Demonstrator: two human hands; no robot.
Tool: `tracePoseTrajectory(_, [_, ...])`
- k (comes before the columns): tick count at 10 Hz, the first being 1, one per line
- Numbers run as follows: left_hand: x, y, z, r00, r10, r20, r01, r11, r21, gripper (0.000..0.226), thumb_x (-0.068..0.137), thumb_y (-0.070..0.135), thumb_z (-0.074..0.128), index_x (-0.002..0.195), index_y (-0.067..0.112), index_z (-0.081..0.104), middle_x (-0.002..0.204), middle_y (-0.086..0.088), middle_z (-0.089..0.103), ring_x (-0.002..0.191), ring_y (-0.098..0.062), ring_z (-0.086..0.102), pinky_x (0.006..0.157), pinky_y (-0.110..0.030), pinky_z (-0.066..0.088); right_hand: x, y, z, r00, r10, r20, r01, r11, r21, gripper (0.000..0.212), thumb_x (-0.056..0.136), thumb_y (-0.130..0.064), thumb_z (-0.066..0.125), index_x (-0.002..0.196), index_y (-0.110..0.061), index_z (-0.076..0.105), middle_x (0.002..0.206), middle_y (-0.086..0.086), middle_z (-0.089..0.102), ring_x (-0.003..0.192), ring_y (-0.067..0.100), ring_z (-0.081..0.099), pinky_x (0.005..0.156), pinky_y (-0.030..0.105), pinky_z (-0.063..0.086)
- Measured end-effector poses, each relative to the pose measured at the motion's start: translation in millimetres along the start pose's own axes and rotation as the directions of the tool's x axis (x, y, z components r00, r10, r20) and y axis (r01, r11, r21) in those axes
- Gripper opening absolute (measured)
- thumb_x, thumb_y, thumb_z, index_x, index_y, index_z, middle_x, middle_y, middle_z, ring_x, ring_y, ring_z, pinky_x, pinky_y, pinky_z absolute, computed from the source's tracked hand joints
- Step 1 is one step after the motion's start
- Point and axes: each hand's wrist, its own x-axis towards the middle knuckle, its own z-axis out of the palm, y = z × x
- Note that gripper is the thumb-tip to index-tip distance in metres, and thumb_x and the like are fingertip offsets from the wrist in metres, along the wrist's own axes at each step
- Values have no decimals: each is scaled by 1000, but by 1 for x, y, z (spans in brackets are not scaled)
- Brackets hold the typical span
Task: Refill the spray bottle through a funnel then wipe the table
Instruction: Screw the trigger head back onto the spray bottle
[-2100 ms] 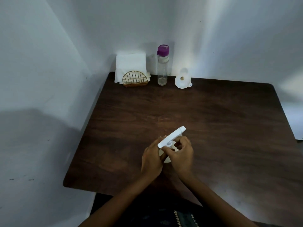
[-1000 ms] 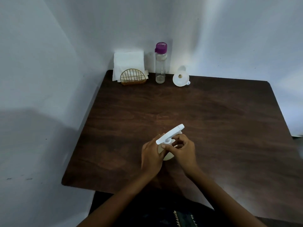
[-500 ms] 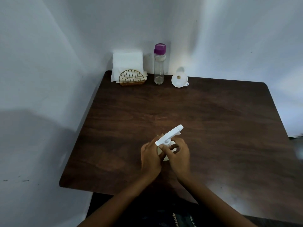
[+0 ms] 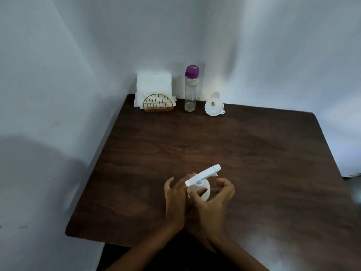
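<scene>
A white spray bottle (image 4: pixel 205 189) stands upright near the front middle of the dark wooden table (image 4: pixel 254 153), its trigger head pointing up and right. My left hand (image 4: pixel 175 194) holds the bottle's body from the left, with some fingers behind it. My right hand (image 4: pixel 215 200) is on the bottle's right: the thumb lies across the body, while the curled fingers are apart from the neck. A white funnel (image 4: pixel 214 107) lies at the back of the table. Beside it on the left stands a clear bottle with a purple cap (image 4: pixel 191 89), with only a little liquid at the bottom.
A gold wire napkin holder (image 4: pixel 158 105) with white napkins (image 4: pixel 154 85) sits in the back left corner. White walls close the table's left and far sides. The table's right edge runs near a bright wall.
My right hand's fingers have come off the sprayer's neck and spread out to the right. The left hand stays on the bottle. The view has shifted slightly.
</scene>
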Motion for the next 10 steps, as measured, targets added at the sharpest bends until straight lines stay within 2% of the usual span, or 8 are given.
tracePoseTrajectory(1, [-7, -4, 1, 994, -69, 79, 84, 977, -194, 33, 99, 6, 44, 131, 14, 46, 118, 12, 67, 85, 28, 54, 83, 0, 42, 3, -9, 5, 998, -47, -48, 43, 996, -80, 82, 62, -28, 82, 123, -38, 28, 118, -18, 31, 118, 11, 41, 102, 44, 35])
tracePoseTrajectory(2, [-14, 0, -13, 975, 22, 220, 39, 962, -269, 35, 102, 9, 40, 136, 13, 45, 124, 14, 62, 97, 27, 51, 87, -4, 44, 9, -14, 19, 999, -40, -36, 35, 989, -144, 85, 63, -39, 79, 131, -27, 29, 126, -14, 35, 123, 11, 39, 105, 40, 24])
tracePoseTrajectory(3, [-14, -12, 3, 972, 218, 91, -222, 975, 33, 39, 92, 19, 39, 130, 13, 50, 130, -2, 61, 121, 3, 44, 106, -23, 35, 16, -3, 30, 985, -157, -74, 151, 985, -87, 72, 67, -55, 66, 127, -34, 33, 119, -14, 48, 114, 9, 50, 105, 39, 30])
tracePoseTrajectory(5, [-6, 1, -15, 961, 270, 54, -256, 949, -184, 32, 95, 49, 49, 123, 36, 57, 118, 27, 60, 110, 7, 54, 92, -26, 47, 28, -6, 25, 980, -182, -77, 187, 980, 64, 43, 82, -48, 61, 121, -41, 45, 115, -4, 59, 106, 23, 59, 85, 40, 53])
tracePoseTrajectory(6, [-9, -5, -16, 942, 282, 180, -234, 940, -249, 59, 87, 58, 58, 139, 35, 42, 140, 24, 44, 129, 4, 40, 104, -24, 39, 35, -20, 3, 970, -242, 1, 238, 956, 171, 45, 83, -34, 60, 126, -24, 49, 121, -4, 58, 112, 15, 57, 87, 21, 50])
tracePoseTrajectory(7, [-8, 5, -21, 908, 201, 366, -77, 942, -326, 81, 75, 60, 69, 143, 40, 30, 144, 24, 36, 130, 9, 35, 109, -21, 34, 48, -30, -23, 954, -265, 141, 222, 939, 263, 55, 81, -43, 57, 131, -23, 47, 120, -3, 62, 113, 9, 57, 89, 20, 48])
tracePoseTrajectory(9, [-13, 21, -14, 817, 94, 569, 177, 898, -403, 103, 58, 43, 89, 140, 51, 26, 138, 25, 42, 126, 10, 40, 104, -21, 39, 63, -42, -51, 969, 25, 247, -164, 811, 561, 35, 91, -36, 45, 117, -19, 62, 119, 8, 64, 110, 29, 61, 86, 46, 52])
tracePoseTrajectory(10, [-16, 23, -10, 781, 77, 619, 224, 892, -394, 97, 59, 47, 87, 137, 52, 29, 136, 24, 45, 124, 6, 44, 103, -25, 42, 72, -38, -50, 947, 101, 305, -242, 849, 469, 42, 92, -48, 39, 112, -21, 66, 108, 15, 68, 95, 27, 68, 78, 42, 55])
